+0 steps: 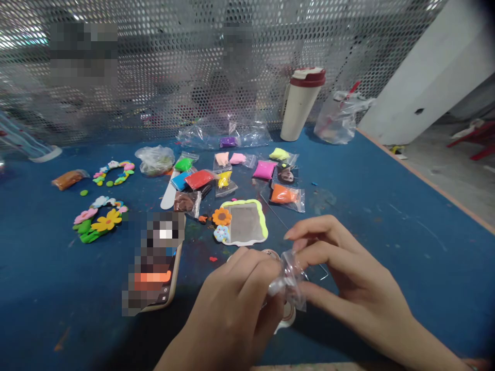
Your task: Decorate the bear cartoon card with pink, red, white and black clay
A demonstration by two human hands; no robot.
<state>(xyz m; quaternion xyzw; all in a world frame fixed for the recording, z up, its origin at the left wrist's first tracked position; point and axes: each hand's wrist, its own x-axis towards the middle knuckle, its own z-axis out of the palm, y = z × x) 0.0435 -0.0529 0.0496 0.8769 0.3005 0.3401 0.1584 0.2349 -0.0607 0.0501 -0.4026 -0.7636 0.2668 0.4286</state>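
Note:
A small clear plastic bag [296, 288] is held between my two hands above the front of the table. My left hand [240, 296] is closed around its left side, and its fingertips are partly hidden. With thumb and middle finger, my right hand [348, 268] grips the bag's right side, while the index finger is raised. What the bag contains is hard to make out. Beneath my hands, a white piece with a printed round mark [288, 314] is partly covered. Just beyond them lies a small frame [247, 221] edged in yellow-green clay, with an orange flower and a blue flower.
Several bagged clay lumps, including red [200, 179] and orange [284, 195], lie behind the frame. A phone [162, 263] and two flowered clay rings [101, 219] are at left. A tumbler [301, 105] and a bagged cup [336, 121] stand by the perforated metal screen [174, 67].

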